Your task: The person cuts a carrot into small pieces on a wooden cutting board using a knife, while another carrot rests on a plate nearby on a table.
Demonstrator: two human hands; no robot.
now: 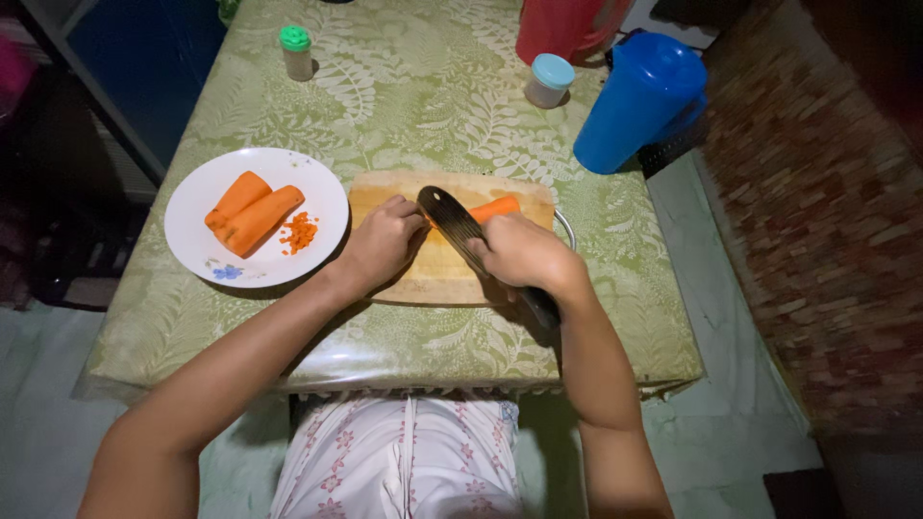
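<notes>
Fingers of right hand point(524, 252) clamped on dark knife point(460, 229), left hand point(383, 242) curled — pinning carrot point(493, 208)

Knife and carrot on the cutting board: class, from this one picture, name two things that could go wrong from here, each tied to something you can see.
1. The left hand lies right beside the knife blade on the cutting board, so a slip might nick the fingers.
2. The carrot piece is round and might roll under the blade.
3. The scene is dimly lit, which makes judging the cut harder.
</notes>
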